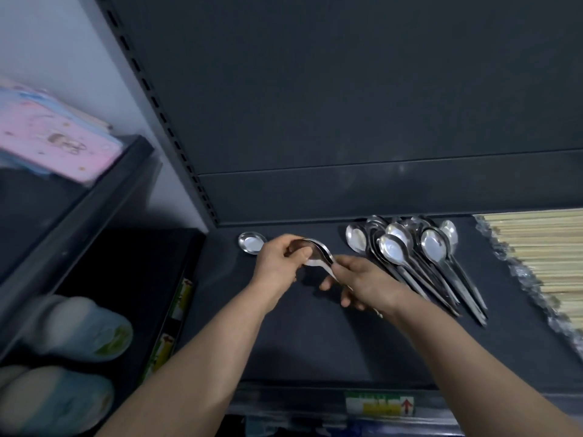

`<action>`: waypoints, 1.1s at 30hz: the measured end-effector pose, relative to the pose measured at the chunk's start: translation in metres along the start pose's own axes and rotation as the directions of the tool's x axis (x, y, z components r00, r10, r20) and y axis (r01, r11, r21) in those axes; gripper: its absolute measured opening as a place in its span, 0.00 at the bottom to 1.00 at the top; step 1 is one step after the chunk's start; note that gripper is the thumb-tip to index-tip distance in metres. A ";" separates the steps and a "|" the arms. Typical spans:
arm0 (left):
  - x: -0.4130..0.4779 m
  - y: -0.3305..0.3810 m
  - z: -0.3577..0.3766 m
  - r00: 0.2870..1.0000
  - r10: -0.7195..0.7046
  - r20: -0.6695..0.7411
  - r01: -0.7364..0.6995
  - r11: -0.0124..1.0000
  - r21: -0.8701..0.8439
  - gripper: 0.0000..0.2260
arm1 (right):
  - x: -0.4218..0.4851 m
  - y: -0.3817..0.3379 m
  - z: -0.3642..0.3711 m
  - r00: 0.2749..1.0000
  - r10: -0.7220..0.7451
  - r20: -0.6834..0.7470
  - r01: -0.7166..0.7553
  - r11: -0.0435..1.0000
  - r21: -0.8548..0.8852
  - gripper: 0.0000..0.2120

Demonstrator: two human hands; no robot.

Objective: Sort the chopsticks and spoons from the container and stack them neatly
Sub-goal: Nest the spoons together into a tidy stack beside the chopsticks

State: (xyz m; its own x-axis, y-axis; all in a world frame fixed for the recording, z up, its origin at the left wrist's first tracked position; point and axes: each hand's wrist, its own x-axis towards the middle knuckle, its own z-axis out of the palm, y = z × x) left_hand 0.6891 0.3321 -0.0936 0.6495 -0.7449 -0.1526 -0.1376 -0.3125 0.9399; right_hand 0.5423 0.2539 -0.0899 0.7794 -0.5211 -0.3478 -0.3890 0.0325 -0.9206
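Both hands, left hand (279, 263) and right hand (362, 282), held nested shiny steel spoons (317, 255); a loose fanned spoon pile (419, 257) remained unstacked, pale bundled chopsticks (542, 250) aside.

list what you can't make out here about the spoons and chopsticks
Head view only.
Held spoons: count unclear, the left hand and right hand cover them.
Spoon pile: overlapping, cannot be counted.
Lone spoon: handle hidden by the left hand.
Chopsticks: cut off by the right edge.
Price label: text blurred.
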 end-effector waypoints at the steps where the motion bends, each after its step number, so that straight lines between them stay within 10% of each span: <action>1: -0.001 -0.004 -0.006 0.999 -0.010 -0.039 0.011 1.000 0.028 0.05 | 0.003 0.000 0.002 1.000 0.000 0.004 0.000 0.997 -0.073 0.11; 14: 0.004 -0.035 -0.068 0.935 0.020 -0.353 0.071 0.968 0.242 0.04 | 0.048 -0.015 0.056 0.936 -0.319 -0.152 0.134 0.718 -0.683 0.13; 23: 0.044 -0.038 -0.078 0.941 0.059 -0.334 0.119 0.865 0.488 0.10 | 0.081 -0.021 0.067 0.906 -0.359 -0.222 -0.031 0.467 -0.884 0.13; 33: 0.062 -0.048 -0.085 0.994 0.065 -0.092 -0.014 0.880 0.475 0.28 | 0.084 -0.014 0.070 0.927 -0.291 -0.237 -0.082 0.459 -0.885 0.23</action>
State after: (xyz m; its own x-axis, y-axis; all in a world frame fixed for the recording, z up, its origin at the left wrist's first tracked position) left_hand 0.7994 0.3508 -0.1227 0.7049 -0.7065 -0.0627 -0.4853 -0.5449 0.6838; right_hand 0.6479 0.2695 -0.1192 0.7196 -0.6943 -0.0130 -0.6767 -0.6969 -0.2376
